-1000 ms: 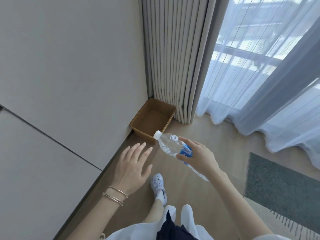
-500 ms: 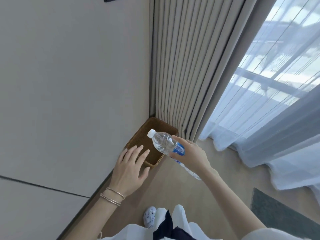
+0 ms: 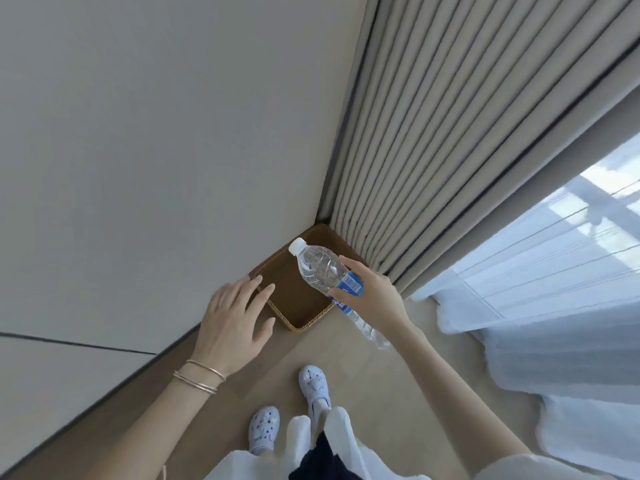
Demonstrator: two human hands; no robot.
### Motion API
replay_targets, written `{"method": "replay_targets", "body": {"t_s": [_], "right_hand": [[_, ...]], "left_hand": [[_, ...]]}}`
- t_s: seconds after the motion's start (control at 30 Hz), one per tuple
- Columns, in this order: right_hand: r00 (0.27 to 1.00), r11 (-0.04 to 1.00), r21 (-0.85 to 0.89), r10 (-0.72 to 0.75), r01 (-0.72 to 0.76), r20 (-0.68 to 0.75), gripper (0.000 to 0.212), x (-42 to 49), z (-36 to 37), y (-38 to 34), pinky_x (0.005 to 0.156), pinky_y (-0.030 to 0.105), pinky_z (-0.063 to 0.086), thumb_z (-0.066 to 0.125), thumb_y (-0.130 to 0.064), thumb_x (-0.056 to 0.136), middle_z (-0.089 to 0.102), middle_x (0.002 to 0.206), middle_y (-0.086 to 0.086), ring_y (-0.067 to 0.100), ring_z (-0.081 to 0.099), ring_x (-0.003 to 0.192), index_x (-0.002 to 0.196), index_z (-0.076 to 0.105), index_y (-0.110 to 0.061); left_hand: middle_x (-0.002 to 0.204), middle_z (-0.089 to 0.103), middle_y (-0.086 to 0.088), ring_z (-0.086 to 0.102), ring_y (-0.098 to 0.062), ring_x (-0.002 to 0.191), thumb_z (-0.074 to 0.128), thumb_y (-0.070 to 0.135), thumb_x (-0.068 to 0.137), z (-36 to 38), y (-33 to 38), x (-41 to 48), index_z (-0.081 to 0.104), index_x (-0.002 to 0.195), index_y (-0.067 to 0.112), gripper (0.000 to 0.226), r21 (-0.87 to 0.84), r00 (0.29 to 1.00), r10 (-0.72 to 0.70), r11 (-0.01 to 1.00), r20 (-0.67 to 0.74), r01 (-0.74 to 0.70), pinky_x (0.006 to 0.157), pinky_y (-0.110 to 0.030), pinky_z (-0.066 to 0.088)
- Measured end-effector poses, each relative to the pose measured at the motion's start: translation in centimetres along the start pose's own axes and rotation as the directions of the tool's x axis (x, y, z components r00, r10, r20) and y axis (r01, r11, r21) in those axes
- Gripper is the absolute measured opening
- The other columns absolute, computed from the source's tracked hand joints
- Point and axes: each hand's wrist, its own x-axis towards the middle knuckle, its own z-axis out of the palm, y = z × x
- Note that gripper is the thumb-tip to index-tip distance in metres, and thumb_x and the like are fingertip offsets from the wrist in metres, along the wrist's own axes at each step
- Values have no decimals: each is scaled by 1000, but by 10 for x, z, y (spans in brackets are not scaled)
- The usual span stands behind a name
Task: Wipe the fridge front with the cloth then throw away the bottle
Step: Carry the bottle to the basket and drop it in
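Observation:
My right hand grips a clear plastic bottle with a white cap and a blue label around its middle. The bottle is tilted, cap pointing up-left, and hangs over a brown woven basket that stands on the floor in the corner. My left hand is empty, fingers spread, hovering at the basket's left rim near the wall. No cloth or fridge front is identifiable in view.
A pale wall fills the left side. Beige pleated curtains and a sheer white curtain hang at the right, pooling on the wooden floor. My feet in white clogs stand just behind the basket.
I have stepped closer to the corner. The bottle has moved forward from in front of the basket to above it, and my left hand has advanced to the basket's rim.

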Motion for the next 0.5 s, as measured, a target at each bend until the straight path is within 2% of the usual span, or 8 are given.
{"method": "replay_targets", "body": {"t_s": [0.2, 0.33, 0.4, 0.5], "right_hand": [[988, 996, 91, -33, 19, 151, 72, 74, 30, 27, 85, 39, 54, 55, -69, 66, 60, 111, -14, 8, 59, 98, 132, 34, -48], [979, 979, 203, -22, -20, 201, 69, 129, 80, 52, 84, 38, 54, 64, -60, 70, 61, 104, -15, 6, 61, 93, 133, 41, -42], [977, 966, 254, -15, -41, 215, 67, 158, 116, 67, 84, 34, 54, 68, -54, 73, 61, 107, -12, 6, 60, 93, 133, 42, -40], [970, 958, 279, -10, -60, 241, 66, 200, 175, 93, 77, 24, 52, 68, -48, 78, 61, 111, -8, 6, 58, 90, 136, 40, -35]], "left_hand": [[128, 63, -11, 58, -32, 116, 41, 42, 86, 53, -11, 29, 64, 125, 13, 54, -12, 980, -194, 981, 36, 194, 96, -50, 47], [131, 61, -10, 56, -31, 121, 41, 43, 86, 116, -30, 45, 62, 127, 14, 54, 5, 972, -231, 973, 50, 231, 102, -47, 40], [130, 62, -10, 57, -31, 120, 41, 43, 86, 155, -41, 57, 63, 126, 15, 54, 15, 971, -228, 974, 77, 227, 103, -44, 36], [130, 63, -9, 59, -30, 119, 40, 45, 86, 223, -59, 72, 64, 125, 16, 55, 14, 968, -217, 976, 127, 217, 102, -45, 42]]}}
